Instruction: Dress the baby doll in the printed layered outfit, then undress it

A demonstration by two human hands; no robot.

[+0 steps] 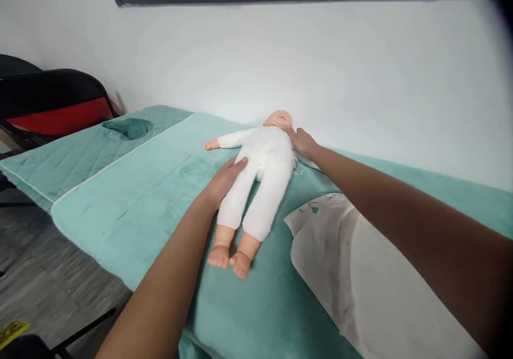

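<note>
A baby doll with a white cloth body lies on its back on a teal padded cover, head toward the wall and bare plastic feet toward me. My left hand grips its hip, thumb on top and the other fingers hidden along the side. At the doll's shoulder, close to the chin, my right hand has hold of it; most of these fingers are out of sight behind the body. One doll arm stretches out to the left, and the other lies partly hidden under my right forearm.
A white cloth with a printed edge lies at right, partly under my right forearm. The teal cover reaches the white wall. Black-and-red chairs stand at left, beside a bunched fold of teal fabric.
</note>
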